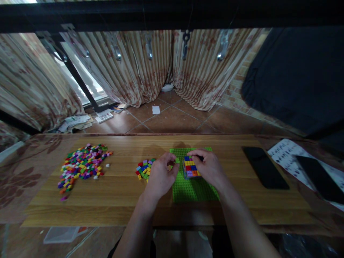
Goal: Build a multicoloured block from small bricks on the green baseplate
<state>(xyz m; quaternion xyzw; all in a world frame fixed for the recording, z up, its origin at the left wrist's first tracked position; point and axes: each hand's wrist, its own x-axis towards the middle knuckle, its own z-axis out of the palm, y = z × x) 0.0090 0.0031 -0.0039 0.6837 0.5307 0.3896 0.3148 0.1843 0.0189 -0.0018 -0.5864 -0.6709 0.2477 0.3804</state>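
A green studded baseplate (196, 191) lies on the wooden table in front of me. On it stands a small block built of toy bricks (190, 167), its top striped in blue, yellow, red, orange and lilac. My left hand (162, 173) is at the block's left, thumb and fingers pinched around a small lime-green toy brick (177, 161). My right hand (209, 165) curls over the block's right side with its fingers closed against it, hiding that part. Beside my left hand sits a small heap of mixed bricks (144, 168), partly covered by the hand.
A large pile of colourful bricks (83, 163) spreads over the table's (120, 200) left part. To the right lie a black phone-like slab (264, 167), a printed sheet (285, 152) and another dark slab (321, 177). A black bar (161, 16) with hanging clips crosses the top.
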